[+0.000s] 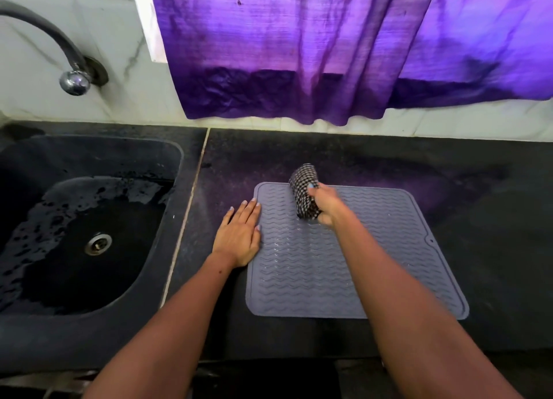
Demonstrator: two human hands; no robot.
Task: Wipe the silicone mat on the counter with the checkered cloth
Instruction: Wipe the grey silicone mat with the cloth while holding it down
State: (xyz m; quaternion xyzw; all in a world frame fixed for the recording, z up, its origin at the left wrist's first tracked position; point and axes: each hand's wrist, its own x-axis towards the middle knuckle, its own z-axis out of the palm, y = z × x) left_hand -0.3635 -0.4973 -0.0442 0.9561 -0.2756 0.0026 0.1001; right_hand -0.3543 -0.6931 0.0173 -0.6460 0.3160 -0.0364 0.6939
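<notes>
A grey silicone mat (pixel 302 279) with wavy ridges lies flat on the dark counter (pixel 478 249). My right hand (pixel 324 202) grips a bunched black-and-white checkered cloth (pixel 303 189) and presses it on the mat's far part, the cloth's top sticking past the mat's far edge. My left hand (pixel 239 234) lies flat with fingers spread on the mat's left edge, partly on the counter. Wet streaks glisten on the mat below the cloth.
A dark sink (pixel 83 228) with water and a metal drain (pixel 97 244) is set into the counter on the left. A curved tap (pixel 71 69) comes out of the tiled wall above it. A purple curtain (pixel 329 54) hangs behind the counter.
</notes>
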